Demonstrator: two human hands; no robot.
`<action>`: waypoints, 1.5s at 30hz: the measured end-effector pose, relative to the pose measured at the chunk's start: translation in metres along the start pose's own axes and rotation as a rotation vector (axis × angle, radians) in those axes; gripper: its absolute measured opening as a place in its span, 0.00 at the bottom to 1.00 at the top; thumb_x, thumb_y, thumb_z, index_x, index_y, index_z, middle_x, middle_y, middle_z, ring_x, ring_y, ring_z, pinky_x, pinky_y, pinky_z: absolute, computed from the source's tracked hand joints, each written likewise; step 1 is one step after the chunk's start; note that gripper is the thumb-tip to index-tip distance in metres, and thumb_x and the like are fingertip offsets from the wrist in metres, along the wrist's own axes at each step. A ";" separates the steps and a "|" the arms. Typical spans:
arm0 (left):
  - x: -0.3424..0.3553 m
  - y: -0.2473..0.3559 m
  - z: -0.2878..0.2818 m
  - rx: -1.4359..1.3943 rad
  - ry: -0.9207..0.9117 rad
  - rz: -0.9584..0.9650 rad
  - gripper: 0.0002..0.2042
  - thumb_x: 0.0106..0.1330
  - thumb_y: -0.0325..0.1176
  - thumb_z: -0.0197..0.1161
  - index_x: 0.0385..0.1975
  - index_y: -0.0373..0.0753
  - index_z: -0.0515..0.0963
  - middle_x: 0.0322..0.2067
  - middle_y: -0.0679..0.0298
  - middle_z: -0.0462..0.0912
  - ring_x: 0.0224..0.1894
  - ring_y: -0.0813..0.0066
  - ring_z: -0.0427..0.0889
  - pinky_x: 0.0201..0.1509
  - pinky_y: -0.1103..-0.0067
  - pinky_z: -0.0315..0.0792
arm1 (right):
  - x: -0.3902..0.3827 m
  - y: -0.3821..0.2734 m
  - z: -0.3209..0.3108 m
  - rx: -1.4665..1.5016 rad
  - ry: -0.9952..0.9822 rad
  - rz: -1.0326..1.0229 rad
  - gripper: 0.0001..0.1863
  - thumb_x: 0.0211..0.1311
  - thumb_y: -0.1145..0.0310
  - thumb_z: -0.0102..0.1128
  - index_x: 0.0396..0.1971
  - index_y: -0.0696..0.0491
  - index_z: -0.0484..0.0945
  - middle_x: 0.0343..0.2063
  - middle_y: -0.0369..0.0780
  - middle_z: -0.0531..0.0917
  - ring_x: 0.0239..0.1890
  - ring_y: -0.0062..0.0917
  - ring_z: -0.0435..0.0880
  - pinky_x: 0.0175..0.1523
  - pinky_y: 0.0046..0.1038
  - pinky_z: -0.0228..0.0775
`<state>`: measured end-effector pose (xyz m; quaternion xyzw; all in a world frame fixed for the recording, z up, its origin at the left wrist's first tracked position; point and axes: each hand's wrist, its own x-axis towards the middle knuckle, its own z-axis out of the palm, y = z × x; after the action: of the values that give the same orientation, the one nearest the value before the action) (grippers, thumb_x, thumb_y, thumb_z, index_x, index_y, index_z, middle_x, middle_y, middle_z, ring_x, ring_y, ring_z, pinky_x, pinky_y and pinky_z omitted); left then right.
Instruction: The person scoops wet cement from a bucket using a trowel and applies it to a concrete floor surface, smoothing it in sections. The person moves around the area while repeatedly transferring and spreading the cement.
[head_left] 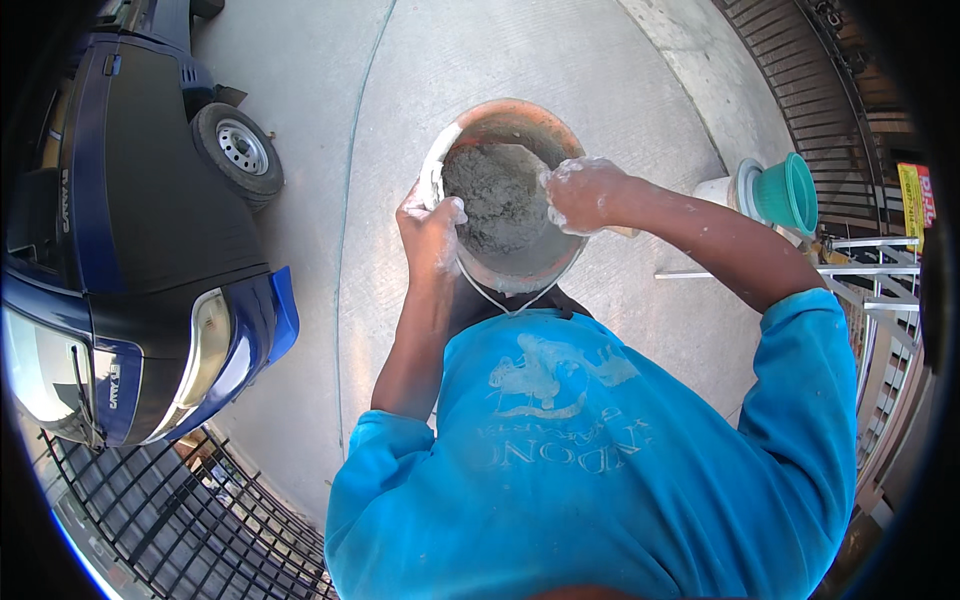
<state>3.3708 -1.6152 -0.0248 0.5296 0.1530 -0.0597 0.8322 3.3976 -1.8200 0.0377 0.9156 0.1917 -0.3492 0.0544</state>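
An orange-brown bucket [525,108] is in front of my body, its mouth facing up and its inner wall coated with grey residue. Wet grey cement mix [490,200] lies inside it. My left hand [430,232] grips the left rim, thumb over the edge, beside a thick white smear. My right hand [585,195], dusted white, is closed at the right rim around a trowel. The trowel's flat grey blade [515,168] reaches into the mix, and a pale handle end shows below my wrist. The fist hides the rest of the handle. A thin wire bail hangs at the near side.
A dark blue van [150,230] with a wheel [238,150] stands on the left. On the right are a green basin [788,195], a white bucket [715,190] and an aluminium ladder [860,270]. Metal gates edge the concrete floor [300,60]. A thin hose or line runs along it.
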 end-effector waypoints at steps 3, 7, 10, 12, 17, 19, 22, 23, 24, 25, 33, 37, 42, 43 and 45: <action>0.105 0.022 0.021 -0.074 0.046 -0.043 0.24 0.49 0.15 0.56 0.51 0.26 0.76 0.32 0.64 0.79 0.27 0.82 0.74 0.29 0.84 0.68 | 0.060 0.017 -0.076 -0.187 -0.100 -0.159 0.14 0.62 0.63 0.56 0.42 0.54 0.82 0.37 0.44 0.86 0.41 0.34 0.87 0.47 0.37 0.79; 0.241 0.051 0.031 -0.005 0.116 0.058 0.24 0.50 0.15 0.55 0.52 0.25 0.75 0.36 0.63 0.80 0.27 0.82 0.74 0.28 0.84 0.68 | 0.145 0.114 -0.203 0.116 -0.083 -0.163 0.17 0.60 0.64 0.61 0.46 0.58 0.78 0.34 0.47 0.86 0.41 0.42 0.86 0.47 0.43 0.77; 0.328 0.083 0.077 0.020 0.000 0.023 0.26 0.49 0.17 0.54 0.54 0.25 0.73 0.38 0.63 0.78 0.29 0.81 0.75 0.33 0.83 0.71 | 0.243 0.199 -0.266 0.003 -0.200 0.009 0.14 0.59 0.64 0.60 0.39 0.58 0.82 0.35 0.46 0.87 0.42 0.40 0.87 0.44 0.42 0.78; 0.401 0.067 0.101 0.071 -0.062 0.079 0.27 0.49 0.17 0.53 0.54 0.25 0.73 0.39 0.63 0.78 0.30 0.80 0.75 0.34 0.83 0.72 | 0.296 0.209 -0.305 -0.169 -0.185 0.008 0.11 0.58 0.66 0.58 0.34 0.56 0.85 0.36 0.46 0.87 0.43 0.37 0.87 0.42 0.41 0.79; 0.585 0.124 0.150 -0.021 -0.051 -0.031 0.27 0.48 0.15 0.52 0.53 0.27 0.75 0.40 0.61 0.81 0.33 0.81 0.77 0.32 0.85 0.69 | 0.402 0.260 -0.321 -0.369 0.458 -0.427 0.06 0.59 0.68 0.54 0.29 0.54 0.77 0.20 0.43 0.84 0.25 0.36 0.87 0.28 0.39 0.77; 0.637 0.138 0.144 0.060 0.059 -0.033 0.26 0.47 0.17 0.50 0.51 0.26 0.75 0.37 0.62 0.80 0.33 0.80 0.77 0.34 0.84 0.70 | 0.428 0.274 -0.415 -0.384 0.097 -0.322 0.16 0.62 0.66 0.55 0.48 0.55 0.78 0.37 0.43 0.86 0.40 0.32 0.87 0.40 0.34 0.77; 0.741 0.160 0.177 0.076 0.005 0.055 0.28 0.47 0.15 0.50 0.54 0.27 0.75 0.41 0.62 0.81 0.33 0.82 0.76 0.33 0.86 0.68 | 0.514 0.362 -0.489 -0.561 0.218 -0.316 0.18 0.65 0.63 0.55 0.50 0.56 0.78 0.42 0.47 0.85 0.40 0.32 0.87 0.42 0.35 0.77; 0.774 0.171 0.187 0.074 -0.024 0.086 0.29 0.47 0.14 0.50 0.55 0.27 0.75 0.43 0.62 0.81 0.33 0.82 0.77 0.33 0.87 0.68 | 0.544 0.387 -0.515 -0.467 0.107 -0.262 0.19 0.66 0.62 0.54 0.51 0.56 0.77 0.41 0.47 0.85 0.39 0.32 0.87 0.41 0.35 0.77; 0.809 0.187 0.197 0.158 0.007 0.084 0.29 0.47 0.14 0.50 0.56 0.27 0.75 0.45 0.62 0.81 0.33 0.83 0.77 0.33 0.87 0.68 | 0.576 0.410 -0.545 -0.371 0.000 -0.202 0.19 0.67 0.60 0.53 0.51 0.57 0.77 0.41 0.47 0.84 0.38 0.33 0.87 0.40 0.35 0.78; 0.844 0.201 0.201 0.133 0.038 0.110 0.29 0.47 0.14 0.50 0.55 0.27 0.75 0.46 0.62 0.81 0.34 0.83 0.77 0.33 0.87 0.68 | 0.608 0.423 -0.567 -0.261 -0.104 -0.141 0.20 0.68 0.59 0.52 0.52 0.57 0.77 0.40 0.47 0.84 0.37 0.33 0.87 0.40 0.35 0.78; 1.107 0.288 0.188 -0.010 0.193 0.185 0.24 0.48 0.15 0.51 0.50 0.24 0.75 0.32 0.67 0.75 0.30 0.84 0.73 0.31 0.87 0.68 | 0.835 0.470 -0.700 1.218 -0.710 -0.156 0.20 0.66 0.50 0.59 0.41 0.53 0.76 0.20 0.32 0.72 0.15 0.19 0.70 0.19 0.20 0.65; 1.230 0.354 0.179 -0.067 0.230 0.181 0.25 0.48 0.16 0.52 0.51 0.24 0.75 0.34 0.64 0.78 0.30 0.83 0.75 0.32 0.86 0.69 | 0.926 0.465 -0.871 0.253 -0.198 -0.234 0.19 0.68 0.55 0.52 0.47 0.55 0.75 0.32 0.43 0.85 0.38 0.30 0.87 0.39 0.37 0.79; 1.412 0.405 0.146 -0.115 0.210 0.119 0.25 0.49 0.17 0.51 0.52 0.24 0.74 0.36 0.62 0.79 0.31 0.82 0.76 0.33 0.85 0.70 | 1.062 0.440 -0.939 -0.294 -0.097 -0.237 0.21 0.67 0.62 0.48 0.56 0.53 0.73 0.44 0.43 0.85 0.49 0.35 0.85 0.53 0.39 0.76; 1.447 0.426 0.136 -0.106 0.184 0.137 0.25 0.49 0.17 0.52 0.52 0.24 0.74 0.36 0.63 0.79 0.30 0.82 0.75 0.32 0.85 0.70 | 1.078 0.444 -0.991 -0.326 -0.141 -0.255 0.22 0.66 0.59 0.49 0.58 0.50 0.73 0.49 0.44 0.83 0.54 0.35 0.82 0.55 0.41 0.75; 1.506 0.474 0.134 -0.067 0.151 0.165 0.25 0.50 0.17 0.54 0.53 0.25 0.74 0.34 0.64 0.79 0.29 0.83 0.74 0.31 0.85 0.69 | 1.110 0.475 -1.073 -0.181 0.064 -0.278 0.22 0.65 0.52 0.57 0.55 0.45 0.74 0.36 0.47 0.85 0.43 0.41 0.85 0.49 0.46 0.75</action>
<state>4.9447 -1.4371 -0.0419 0.5155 0.1734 0.0541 0.8374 5.0037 -1.6594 0.0935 0.8823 0.3491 -0.3051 0.0817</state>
